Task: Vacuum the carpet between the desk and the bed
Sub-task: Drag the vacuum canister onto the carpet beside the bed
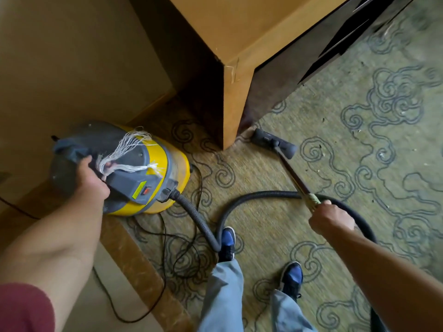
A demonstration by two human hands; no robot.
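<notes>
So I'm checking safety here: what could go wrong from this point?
The hose loops against the left shoe, and the cord lies tangled beside it, so a step could trip the person. The left hand grips the vacuum handle; pulling may snag that cord. The nozzle, steered by the right hand, sits near the desk corner and could knock it.

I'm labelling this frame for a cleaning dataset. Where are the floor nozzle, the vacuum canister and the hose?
floor nozzle point(273, 143), head view, middle of its grey head.
vacuum canister point(167, 164), head view, its yellow side wall.
hose point(254, 196), head view, the arched stretch over the carpet.
</notes>
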